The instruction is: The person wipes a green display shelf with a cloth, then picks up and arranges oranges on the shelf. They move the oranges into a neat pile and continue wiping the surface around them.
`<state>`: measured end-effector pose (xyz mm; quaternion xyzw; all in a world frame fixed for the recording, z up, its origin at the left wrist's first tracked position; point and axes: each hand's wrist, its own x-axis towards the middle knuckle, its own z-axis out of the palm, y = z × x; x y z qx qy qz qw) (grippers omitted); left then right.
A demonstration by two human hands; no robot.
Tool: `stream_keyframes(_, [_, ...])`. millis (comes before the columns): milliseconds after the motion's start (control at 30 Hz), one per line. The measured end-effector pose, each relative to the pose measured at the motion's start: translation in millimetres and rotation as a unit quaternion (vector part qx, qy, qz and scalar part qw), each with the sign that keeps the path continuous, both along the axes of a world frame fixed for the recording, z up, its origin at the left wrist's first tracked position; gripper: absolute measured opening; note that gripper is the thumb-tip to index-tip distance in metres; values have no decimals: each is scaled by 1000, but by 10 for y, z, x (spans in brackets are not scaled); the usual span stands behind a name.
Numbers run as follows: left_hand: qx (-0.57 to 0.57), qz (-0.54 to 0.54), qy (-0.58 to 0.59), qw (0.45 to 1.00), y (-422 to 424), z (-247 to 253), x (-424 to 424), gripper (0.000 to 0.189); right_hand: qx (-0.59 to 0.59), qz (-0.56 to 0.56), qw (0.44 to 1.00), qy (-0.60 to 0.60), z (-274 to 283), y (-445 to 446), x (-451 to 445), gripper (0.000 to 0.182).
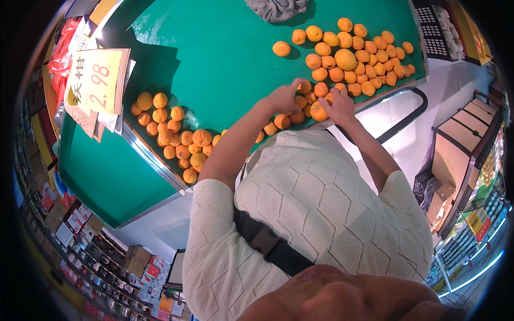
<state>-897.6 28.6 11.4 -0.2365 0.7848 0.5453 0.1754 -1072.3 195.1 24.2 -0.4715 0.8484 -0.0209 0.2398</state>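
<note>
Many oranges lie on a green display table (pixel 225 80). My left hand (pixel 286 97) reaches over the near edge, its fingers against small oranges in a loose group. Close beside it, my right hand (pixel 339 105) rests with spread fingers on the same group, next to a larger orange (pixel 319 111). To the right spreads a wide cluster of oranges with one big yellowish orange (pixel 345 59) in it. A single orange (pixel 281 48) sits apart at the cluster's left. Another cluster, with an orange (pixel 202 137), fills the near left corner. Whether either hand grips a fruit is unclear.
A crumpled grey cloth (pixel 277 8) lies at the table's far side. A yellow price sign (pixel 102 80) stands at the left rim, near red plastic bags (pixel 62 56). A black handle (pixel 417 100) juts out on the right, with a wooden shelf unit (pixel 461 136) beyond it.
</note>
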Motion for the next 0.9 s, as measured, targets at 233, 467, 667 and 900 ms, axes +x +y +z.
stream_keyframes(233, [143, 78, -10, 987, 13, -37, 219, 69, -36, -30, 996, -81, -166, 7, -115, 45])
stream_keyframes(467, [177, 137, -33, 974, 33, -48, 209, 71, 4, -128, 934, -333, -318, 140, -544, 26])
stream_keyframes(667, [158, 113, -49, 980, 37, -149, 271, 69, 68, -34, 918, -390, -72, 5, -535, 29])
stream_keyframes(900, [133, 26, -42, 990, -2, -180, 280, 90, 110, -3, 922, -372, 86, -177, -270, 53])
